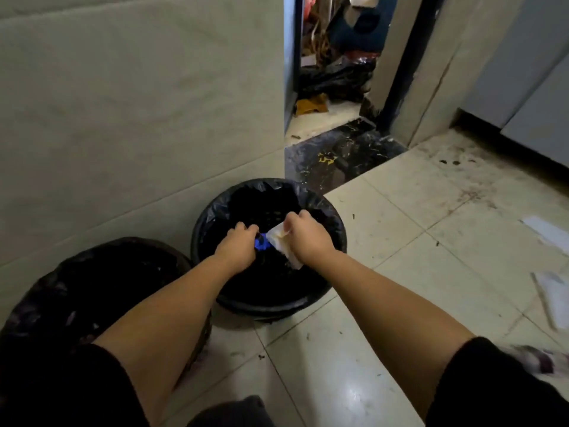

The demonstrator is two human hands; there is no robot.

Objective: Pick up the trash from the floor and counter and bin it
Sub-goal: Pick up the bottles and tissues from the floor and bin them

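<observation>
A round bin (335,224) lined with a black bag stands on the tiled floor by the wall. Both my hands hover over its mouth. My left hand (238,245) is closed around a small blue piece of trash (261,241). My right hand (308,237) pinches a crumpled white tissue (281,241) that hangs down into the opening. The two pieces almost touch. The inside of the bin is too dark to make out.
A second black-bagged bin (101,282) stands at the lower left against the wall. White paper scraps (551,298) lie on the dirty tiles at the right. A dark doorway sill (341,155) leads to a cluttered room with black bags (335,77).
</observation>
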